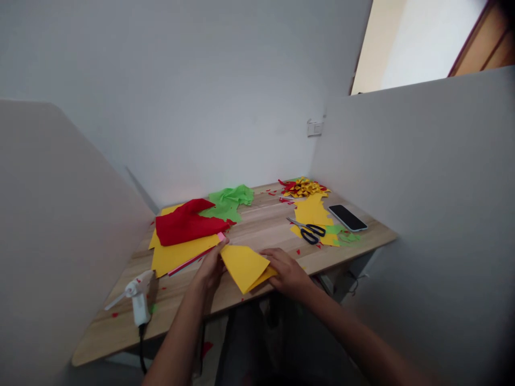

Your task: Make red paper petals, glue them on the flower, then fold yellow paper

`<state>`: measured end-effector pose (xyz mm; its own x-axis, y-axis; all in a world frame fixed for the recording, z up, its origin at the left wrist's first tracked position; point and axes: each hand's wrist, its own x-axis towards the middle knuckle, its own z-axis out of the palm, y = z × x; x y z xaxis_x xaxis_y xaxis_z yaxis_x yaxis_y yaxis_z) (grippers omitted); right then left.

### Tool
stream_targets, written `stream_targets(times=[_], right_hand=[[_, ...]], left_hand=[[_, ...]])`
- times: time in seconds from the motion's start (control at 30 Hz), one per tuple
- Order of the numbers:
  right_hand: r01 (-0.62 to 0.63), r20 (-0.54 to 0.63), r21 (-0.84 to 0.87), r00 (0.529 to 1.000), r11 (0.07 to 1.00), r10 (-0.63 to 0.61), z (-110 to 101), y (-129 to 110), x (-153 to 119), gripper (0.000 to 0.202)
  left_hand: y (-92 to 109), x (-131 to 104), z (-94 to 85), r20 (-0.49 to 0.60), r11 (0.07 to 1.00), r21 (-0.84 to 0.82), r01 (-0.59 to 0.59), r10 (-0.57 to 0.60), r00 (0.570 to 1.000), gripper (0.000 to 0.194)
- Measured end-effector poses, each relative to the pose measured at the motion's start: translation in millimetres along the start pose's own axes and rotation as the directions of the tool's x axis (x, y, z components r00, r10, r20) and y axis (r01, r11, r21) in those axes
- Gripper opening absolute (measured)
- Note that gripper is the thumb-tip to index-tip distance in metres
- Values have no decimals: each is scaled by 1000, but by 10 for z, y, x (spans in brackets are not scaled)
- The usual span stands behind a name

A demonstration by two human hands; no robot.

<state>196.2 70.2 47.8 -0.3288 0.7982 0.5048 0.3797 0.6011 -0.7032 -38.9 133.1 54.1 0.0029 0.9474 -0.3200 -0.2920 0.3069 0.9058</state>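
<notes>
A folded piece of yellow paper (244, 264) is held between my two hands at the front edge of the table. My left hand (212, 266) grips its left side, the thumb near the upper left corner. On the other side my right hand (287, 272) has its fingers closed on the right part, where a second layer of the fold shows beneath the top one. Just beyond my left hand lie yellow sheets (177, 259) with a crumpled red sheet (185, 224) on top. Scissors with black handles (310, 234) rest beyond my right hand.
A white glue gun (139, 300) with a black cord stands at the front left. Crumpled green material (231, 201) lies at the back. Toward the right are yellow offcuts (311, 210), a pile of folded yellow pieces (306, 187) and a phone (348, 217). Grey partitions (426, 203) flank the table.
</notes>
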Motion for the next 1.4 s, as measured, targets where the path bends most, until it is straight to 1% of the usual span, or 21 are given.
stream_targets(times=[0.07,0.17,0.2,0.3,0.43,0.57,0.67,0.7,0.73,0.77,0.8,0.83,0.87,0.9,0.93,0.97,1.03,1.13,1.27,1.33,1.4], right_hand=[[-15,-5,-39,1000,999,15,16,3,12,35],[-139,-28,8,990,990,139,-13,24,70,8],[-178,-22,42,984,983,179,-30,28,92,8],[-271,18,178,962,946,272,-66,32,142,19],[-359,8,316,927,878,376,-20,85,148,28],[-442,-67,465,846,767,529,63,253,107,35],[-483,-124,506,780,715,614,65,376,99,34],[-496,-128,518,760,697,637,54,400,107,35],[-508,-128,533,742,677,658,40,414,121,35],[-517,-119,549,730,657,673,24,419,139,35],[-523,-106,563,722,640,684,7,417,162,34],[-526,-94,576,718,626,690,-9,410,186,33],[-523,-83,592,717,613,692,-24,403,211,32],[-518,-72,609,717,600,693,-36,397,235,31],[-513,-61,625,719,588,692,-46,395,256,30],[-510,-55,638,718,578,694,-52,398,274,30],[-507,-38,661,714,553,700,-50,420,301,31],[-512,6,701,701,497,713,-8,479,330,34],[-512,26,732,681,450,732,81,564,370,35],[-499,-3,738,670,454,743,117,601,385,34],[-482,-40,742,661,465,750,138,628,392,36]], left_hand=[[-2,-35,-52,67,1000,-14,14,-13,998,35],[7,-65,-88,114,999,-48,-6,11,993,40],[14,-68,-88,118,998,-63,-15,22,993,41],[39,-50,-62,114,994,-100,-48,59,992,46],[11,54,7,40,991,-68,-117,120,992,46],[-59,207,83,-61,983,20,-181,182,981,38],[-47,244,139,-142,957,128,-260,277,950,40],[-27,228,166,-166,935,186,-301,332,929,42],[-2,200,200,-169,887,291,-359,417,893,44],[26,163,244,-128,793,436,-426,523,843,43],[55,120,298,-24,641,589,-493,624,781,39],[85,79,360,134,445,704,-554,682,719,34],[112,42,426,308,249,758,-603,678,668,30],[138,15,491,455,100,758,-644,627,633,28],[160,-1,552,554,27,729,-684,563,614,26],[177,-5,602,618,-2,699,-715,506,602,25],[191,24,664,672,-11,660,-751,454,584,21],[152,120,670,667,15,645,-764,477,572,18],[40,212,651,581,64,686,-724,550,599,22],[-10,215,667,507,135,700,-702,598,620,20],[-54,204,698,407,231,700,-676,649,643,17]])
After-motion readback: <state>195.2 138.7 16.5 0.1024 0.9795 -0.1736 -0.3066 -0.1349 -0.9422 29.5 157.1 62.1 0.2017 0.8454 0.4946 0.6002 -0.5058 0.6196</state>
